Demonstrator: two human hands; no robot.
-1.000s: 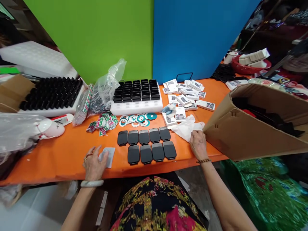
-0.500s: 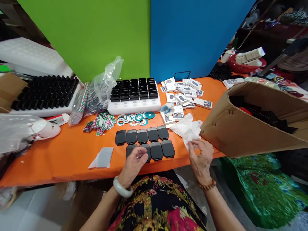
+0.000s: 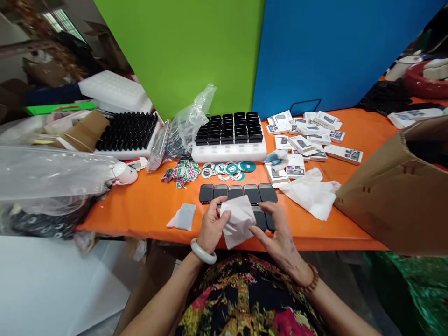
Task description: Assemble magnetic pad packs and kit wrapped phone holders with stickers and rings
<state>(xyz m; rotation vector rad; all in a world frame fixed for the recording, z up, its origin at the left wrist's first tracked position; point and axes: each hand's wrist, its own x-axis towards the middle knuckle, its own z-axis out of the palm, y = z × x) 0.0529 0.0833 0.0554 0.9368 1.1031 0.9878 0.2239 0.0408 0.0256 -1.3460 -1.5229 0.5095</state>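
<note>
A thin white pouch, perhaps of tissue or soft plastic (image 3: pixel 238 221), is pinched at its left edge between the thumb and fingers of my left hand (image 3: pixel 213 227). My right hand (image 3: pixel 280 235) is at the pouch's right side with thumb and fingers spread apart; the thumb tip is close to its edge, and I cannot tell if they touch. Under and behind the pouch, flat black rounded-square cases (image 3: pixel 235 192) lie in two rows, the nearer row partly hidden. A white pouch with a grey square showing through (image 3: pixel 185 217) lies left of my left hand.
Crumpled white pouches (image 3: pixel 313 193) lie to the right, beside a large cardboard box (image 3: pixel 395 196). Small white boxes (image 3: pixel 308 135) are heaped behind them. A white foam tray (image 3: pixel 229 151) holds upright black pieces. Ring stickers (image 3: pixel 231 169) and small printed packets (image 3: pixel 182 172) lie before it.
A white pouch is now held in front of me by my left hand. My right hand has come left from the crumpled pouches toward it. The view has shifted left.
</note>
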